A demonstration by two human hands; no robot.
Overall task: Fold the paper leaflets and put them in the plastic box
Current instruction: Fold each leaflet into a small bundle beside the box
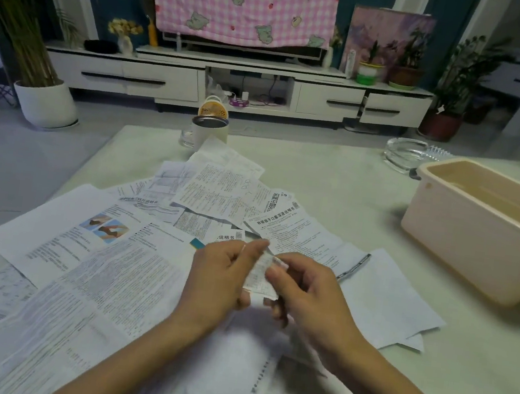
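A small folded leaflet (260,277) is held above the table between both hands. My left hand (219,273) pinches its left edge with thumb and fingers. My right hand (303,287) pinches its right side, fingers curled round it. Several unfolded printed leaflets (106,263) lie spread across the pale table (365,209) under and beyond my hands. The beige plastic box (462,241) stands open at the right of the table, apart from the papers; its inside shows no leaflet from here.
A white mug (209,130) and a small glass stand at the table's far edge, with an orange fan (211,110) behind. A glass ashtray (404,155) sits behind the box. A TV cabinet and potted plants lie beyond the table.
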